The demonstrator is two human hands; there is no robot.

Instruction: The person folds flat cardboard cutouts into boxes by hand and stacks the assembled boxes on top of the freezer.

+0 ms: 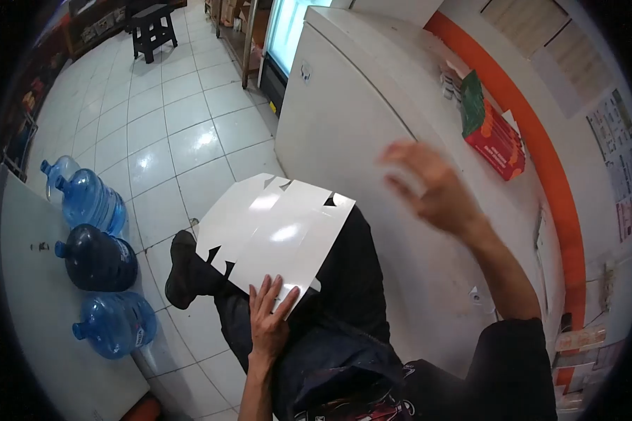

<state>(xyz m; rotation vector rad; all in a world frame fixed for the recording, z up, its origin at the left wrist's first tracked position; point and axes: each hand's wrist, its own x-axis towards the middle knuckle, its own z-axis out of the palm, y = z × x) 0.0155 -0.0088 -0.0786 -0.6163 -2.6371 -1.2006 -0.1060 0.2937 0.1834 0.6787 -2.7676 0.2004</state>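
Note:
A flat white cardboard sheet (277, 228) with cut notches and fold lines lies across my dark-trousered thigh. On its near edge rests my left hand (268, 319), fingers spread over the glossy surface. My right hand (432, 189) is raised in the air to the right of the sheet, in front of the white freezer, blurred by motion. Its fingers are curved and apart from the thumb, with nothing visible between them.
A white chest freezer (358, 91) stands at the right, with a red and green box (491, 133) on top. Several large water bottles (116, 326) lie along the left. A black stool (153, 31) stands on the tiled floor (189, 144) farther back.

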